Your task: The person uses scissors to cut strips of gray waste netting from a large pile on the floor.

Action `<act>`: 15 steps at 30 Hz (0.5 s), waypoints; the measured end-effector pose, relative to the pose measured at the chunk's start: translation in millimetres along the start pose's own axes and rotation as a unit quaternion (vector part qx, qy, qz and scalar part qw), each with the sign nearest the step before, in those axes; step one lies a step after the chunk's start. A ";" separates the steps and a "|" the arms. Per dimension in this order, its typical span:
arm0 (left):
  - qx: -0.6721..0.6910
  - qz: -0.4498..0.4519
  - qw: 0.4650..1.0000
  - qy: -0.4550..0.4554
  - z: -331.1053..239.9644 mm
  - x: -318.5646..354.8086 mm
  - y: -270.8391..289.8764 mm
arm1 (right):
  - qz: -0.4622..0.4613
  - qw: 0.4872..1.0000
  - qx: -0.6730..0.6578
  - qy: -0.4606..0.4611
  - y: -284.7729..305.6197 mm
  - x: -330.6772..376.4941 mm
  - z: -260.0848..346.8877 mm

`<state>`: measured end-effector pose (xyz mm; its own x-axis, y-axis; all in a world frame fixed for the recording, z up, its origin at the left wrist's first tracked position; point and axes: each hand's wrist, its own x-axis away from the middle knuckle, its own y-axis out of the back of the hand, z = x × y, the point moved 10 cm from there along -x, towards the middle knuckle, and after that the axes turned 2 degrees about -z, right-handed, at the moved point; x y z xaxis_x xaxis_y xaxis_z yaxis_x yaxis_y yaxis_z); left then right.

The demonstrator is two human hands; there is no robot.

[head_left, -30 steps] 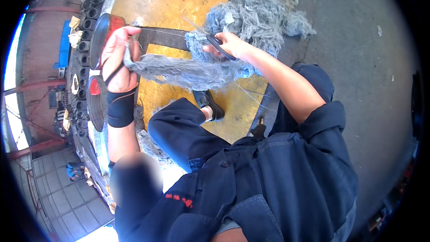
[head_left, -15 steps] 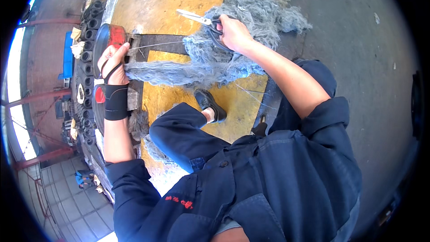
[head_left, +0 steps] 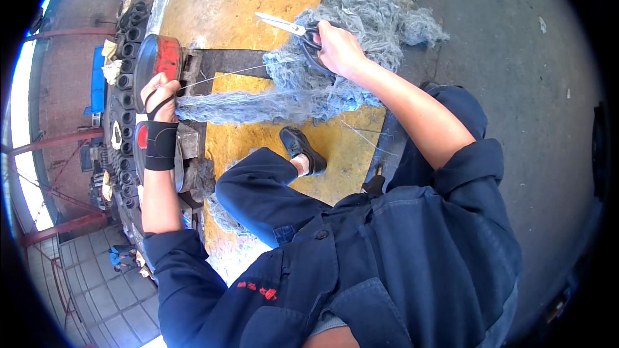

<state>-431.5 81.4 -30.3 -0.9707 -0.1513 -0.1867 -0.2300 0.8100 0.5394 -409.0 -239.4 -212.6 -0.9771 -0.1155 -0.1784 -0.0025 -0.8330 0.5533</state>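
Note:
My left hand (head_left: 161, 96), with a black wrist wrap, grips the end of a long bundle of grey-blue fibre (head_left: 258, 106) close to a red-and-black round machine part (head_left: 161, 58). My right hand (head_left: 338, 48) holds black-handled scissors (head_left: 290, 26), blades pointing left, above the bundle. The bundle runs from my left hand to a big fluffy heap of the same fibre (head_left: 367, 6) behind my right hand. A thin thread (head_left: 225, 74) stretches from the machine toward the heap.
A row of black bobbin holders (head_left: 126, 109) lines the machine at the left. The floor is yellow-painted metal (head_left: 238, 6) beside grey concrete (head_left: 516, 58). My black shoe (head_left: 303, 148) and blue-trousered knee (head_left: 258, 187) sit below the bundle. A red frame (head_left: 64, 135) stands far left.
My right hand has lifted the scissors away from the bundle, up and to the right. My left hand has slid lower along the machine, still gripping the fibre.

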 end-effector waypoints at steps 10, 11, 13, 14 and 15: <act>0.136 -0.109 0.984 0.039 12.6 32.5 28.5 | 0.106 0.932 -0.297 -0.181 13.2 15.6 0.1; 0.137 -0.114 0.984 0.032 16.1 32.9 30.2 | 0.163 0.887 -0.371 -0.221 -19.7 34.9 7.3; 0.108 -0.124 0.986 0.010 19.1 41.5 34.9 | 0.345 0.843 -0.371 -0.179 -60.4 87.4 55.4; 0.097 -0.123 0.988 0.001 18.2 45.9 35.1 | 0.418 0.767 -0.441 -0.209 -85.4 114.6 72.4; 0.108 -0.127 0.986 0.008 24.3 52.8 36.8 | 0.451 0.742 -0.458 -0.192 -100.2 129.5 89.0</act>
<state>-489.5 116.9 -40.2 -0.8854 -0.3714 -0.2796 -0.4466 0.8468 0.2891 -554.2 -122.8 -218.7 -0.4832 -0.8330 0.2696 0.6625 -0.5492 -0.5094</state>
